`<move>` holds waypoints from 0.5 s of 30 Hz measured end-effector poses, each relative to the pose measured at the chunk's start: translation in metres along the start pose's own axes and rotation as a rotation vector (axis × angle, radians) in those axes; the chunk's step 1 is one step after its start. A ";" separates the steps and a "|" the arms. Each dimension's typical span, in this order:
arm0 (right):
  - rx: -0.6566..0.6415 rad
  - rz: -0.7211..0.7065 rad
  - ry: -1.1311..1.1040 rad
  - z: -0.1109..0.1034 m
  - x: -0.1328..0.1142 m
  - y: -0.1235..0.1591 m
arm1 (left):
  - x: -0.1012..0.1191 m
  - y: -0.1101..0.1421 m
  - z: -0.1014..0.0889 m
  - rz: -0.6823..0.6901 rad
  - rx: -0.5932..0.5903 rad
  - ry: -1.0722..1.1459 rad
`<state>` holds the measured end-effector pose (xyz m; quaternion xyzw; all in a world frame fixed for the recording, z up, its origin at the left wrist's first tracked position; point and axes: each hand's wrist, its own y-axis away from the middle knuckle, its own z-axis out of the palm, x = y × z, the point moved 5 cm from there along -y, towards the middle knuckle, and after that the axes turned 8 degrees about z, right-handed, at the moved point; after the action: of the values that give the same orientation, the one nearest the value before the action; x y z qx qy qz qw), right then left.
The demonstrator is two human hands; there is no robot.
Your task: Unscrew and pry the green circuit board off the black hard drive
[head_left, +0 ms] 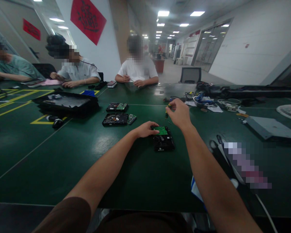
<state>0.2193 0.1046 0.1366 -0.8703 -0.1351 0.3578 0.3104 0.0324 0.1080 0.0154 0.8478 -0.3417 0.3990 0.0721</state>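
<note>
Toward the left, on the green table (82,165), a far drive (116,107) and, just nearer, a second drive (115,119) lie flat, a loose circuit board (132,119) against the second's right side. To their right, the left hand (145,129) grasps the hard drive (163,142) by its far left part, thumb on its green board (161,130); this drive lies on the table before the person. Just beyond it are tiny pieces, perhaps screws (169,122). Farther right, the right hand (180,113) pinches a screwdriver (167,111), tip downward, past the drive's far edge; whether it touches anything is too small to tell. This looks like screw work on the green board; the next move seems to call for a steady drive and a well-aligned tip.
</note>
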 end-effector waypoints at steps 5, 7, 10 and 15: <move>-0.003 -0.053 -0.001 0.000 -0.004 0.000 | -0.002 0.000 0.000 -0.005 0.009 -0.004; 0.017 -0.045 0.021 -0.001 -0.004 0.000 | -0.002 0.000 0.001 -0.005 0.008 -0.001; 0.031 -0.005 0.038 -0.001 -0.001 -0.001 | -0.004 0.000 0.001 0.005 0.010 -0.003; 0.003 -0.008 0.011 0.000 0.000 0.001 | -0.006 -0.002 0.002 -0.002 0.014 -0.003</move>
<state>0.2189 0.1043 0.1361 -0.8712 -0.1362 0.3521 0.3139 0.0316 0.1120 0.0100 0.8492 -0.3384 0.4001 0.0661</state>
